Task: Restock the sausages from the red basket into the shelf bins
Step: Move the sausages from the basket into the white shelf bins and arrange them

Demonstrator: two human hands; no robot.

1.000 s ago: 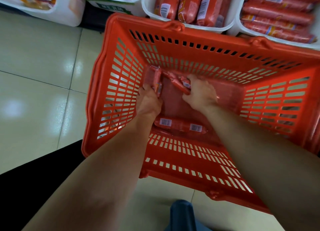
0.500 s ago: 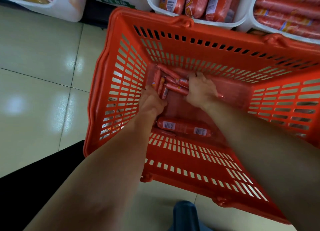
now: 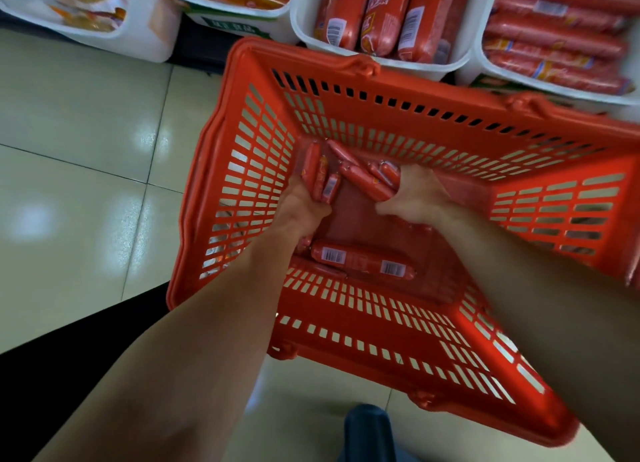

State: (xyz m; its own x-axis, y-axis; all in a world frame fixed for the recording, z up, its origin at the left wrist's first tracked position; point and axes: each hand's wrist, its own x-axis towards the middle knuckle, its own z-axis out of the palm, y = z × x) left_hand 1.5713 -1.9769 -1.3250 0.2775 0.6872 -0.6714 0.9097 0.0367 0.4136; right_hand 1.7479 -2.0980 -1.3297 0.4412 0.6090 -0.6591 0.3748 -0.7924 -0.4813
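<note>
A red plastic basket (image 3: 381,326) with slotted lattice walls and a smooth solid floor stands on glossy cream floor tiles (image 3: 69,115), its far rim just in front of the shelf bins. Both hands are down inside it. The left hand (image 3: 301,212) has its fingers curled round a bunch of small red sausages (image 3: 320,177). These are slim, shiny, film-wrapped cylinders with pinched ends, and one bears a small white barcode patch. The right hand (image 3: 415,195) grips a second cluster of thin sausages (image 3: 367,183) of the same kind between curled fingers and thumb, near the basket's far left corner. Nearer the person, on the basket floor, lies a larger red sausage (image 3: 360,261), a fat glossy tube carrying two white barcode labels, one toward each end; the digits are too small to read. Beyond the basket, a white plastic bin (image 3: 415,65) holds thick red sausages (image 3: 381,15) standing on end, with white barcode stickers and yellow-and-blue brand print too blurred to read. To its right, another white bin (image 3: 588,94) holds long red sausages (image 3: 554,29) laid flat in a stack, with yellow and blue label patches. Further left, a bin front shows a green label (image 3: 228,25) with white writing that cannot be made out.
</note>
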